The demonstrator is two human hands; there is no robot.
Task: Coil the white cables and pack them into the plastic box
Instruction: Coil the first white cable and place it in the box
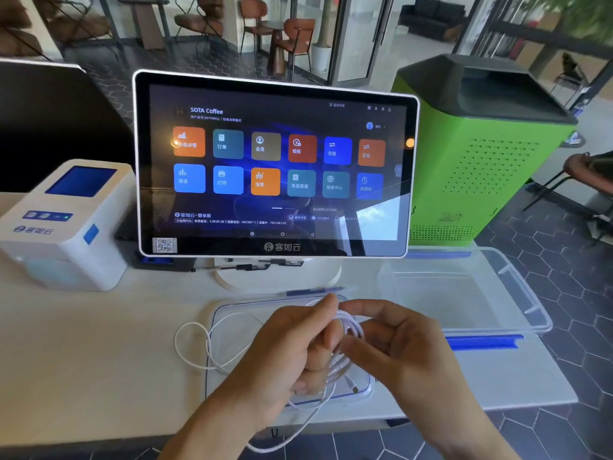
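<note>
A white cable (352, 330) is wound in loops around the fingers of my left hand (292, 353), which grips it. My right hand (398, 346) pinches the same coil from the right. Loose cable (190, 343) trails left over the table and hangs past the front edge. Under my hands lies the clear box lid (219, 313) with blue trim. The clear plastic box (517, 293) stands open to the right, with blue clips; I see nothing in it.
A touchscreen terminal (275, 167) on a white stand sits right behind my hands. A white receipt printer (63, 224) is at the left. A green cabinet (481, 154) stands beyond the table at the right. Pens (245, 267) lie under the screen.
</note>
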